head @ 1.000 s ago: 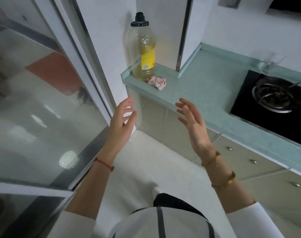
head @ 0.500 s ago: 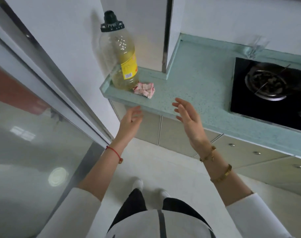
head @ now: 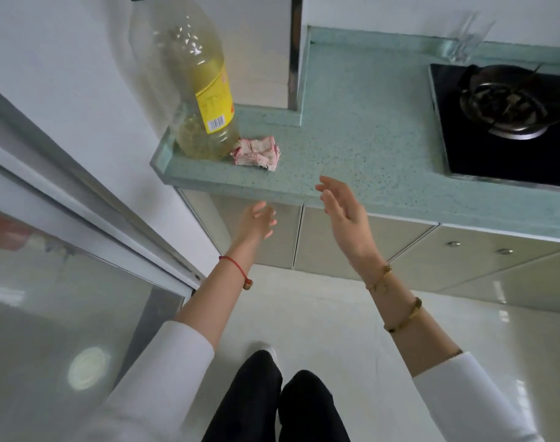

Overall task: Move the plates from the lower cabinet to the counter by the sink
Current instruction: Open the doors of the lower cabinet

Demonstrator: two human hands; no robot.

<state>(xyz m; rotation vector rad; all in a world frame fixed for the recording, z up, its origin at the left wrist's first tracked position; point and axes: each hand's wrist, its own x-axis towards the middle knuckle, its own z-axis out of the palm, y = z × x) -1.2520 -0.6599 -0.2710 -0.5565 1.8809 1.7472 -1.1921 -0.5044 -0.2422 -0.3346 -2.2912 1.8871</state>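
No plates are in view. The lower cabinet doors (head: 323,240), pale and glossy, stand closed under the green speckled counter (head: 361,129). My left hand (head: 256,223) reaches forward in front of the left door, fingers relaxed, holding nothing. My right hand (head: 342,212) is raised at the counter's front edge, fingers spread and empty. Neither hand touches the doors or the counter.
A big bottle of yellow oil (head: 202,90) and a crumpled pink cloth (head: 257,153) sit on the counter's left end. A black gas hob (head: 508,122) lies to the right, drawers with round knobs (head: 503,251) below it. A glass sliding door (head: 64,298) runs along my left.
I have stepped closer to the counter and look more steeply down. Both hands have moved forward toward the cabinet doors, still empty.
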